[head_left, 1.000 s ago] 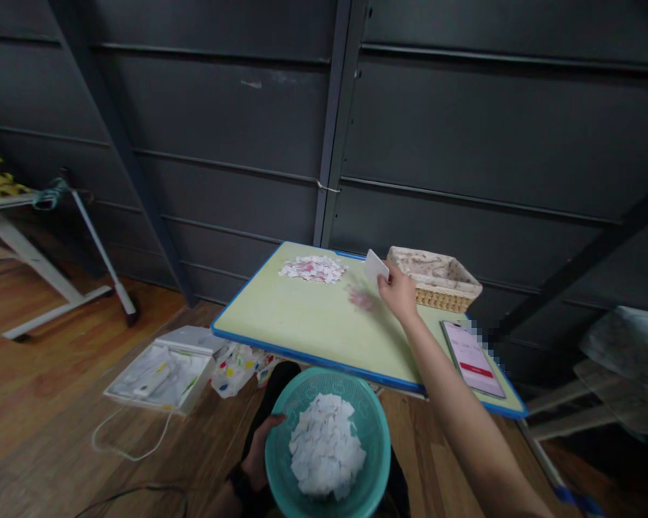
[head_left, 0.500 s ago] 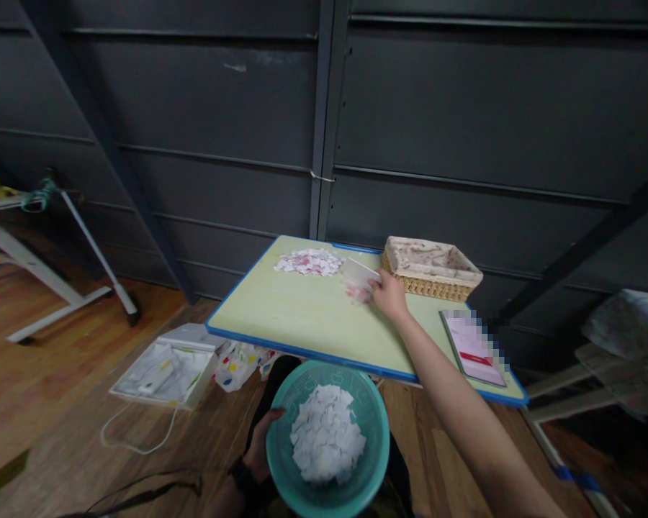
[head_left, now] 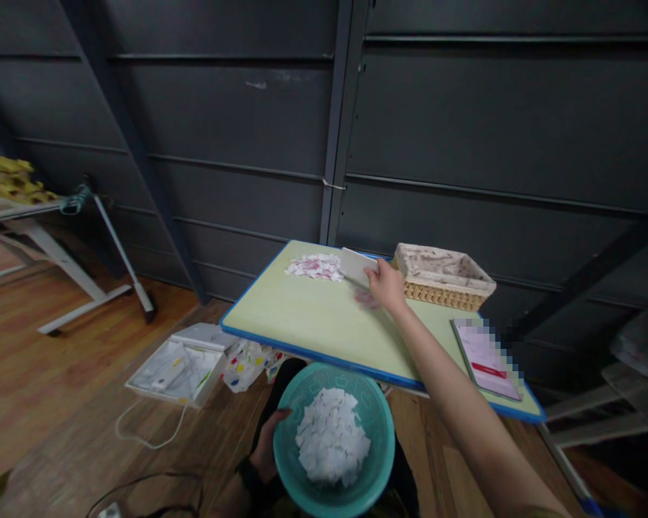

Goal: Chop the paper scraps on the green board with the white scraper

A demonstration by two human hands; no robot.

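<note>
My left hand (head_left: 270, 440) grips the rim of a green plastic basket (head_left: 381, 446) at my lap. Inside it lies a heap of torn white paper bits (head_left: 332, 435). Over the far part of the table, my right hand (head_left: 384, 283) is closed round the end of a flat white board (head_left: 356, 266), held tilted. Just left of the board is a pile of pink and white paper scraps (head_left: 316, 266) on the tabletop. A small pinkish patch (head_left: 366, 298) shows, blurred, beneath the board and my fingers.
A lined wicker basket (head_left: 446, 277) stands behind my right hand. A tablet (head_left: 486, 360) lies at the right of the blue-edged table (head_left: 291, 316). On the floor at left are an open white box (head_left: 176, 370) with a cable and a dotted plastic bag (head_left: 244, 365).
The view has shifted a little, moving everything slightly right and down. My right hand and the white board have moved slightly left over the table, nearer the scrap pile. My left hand keeps its hold.
</note>
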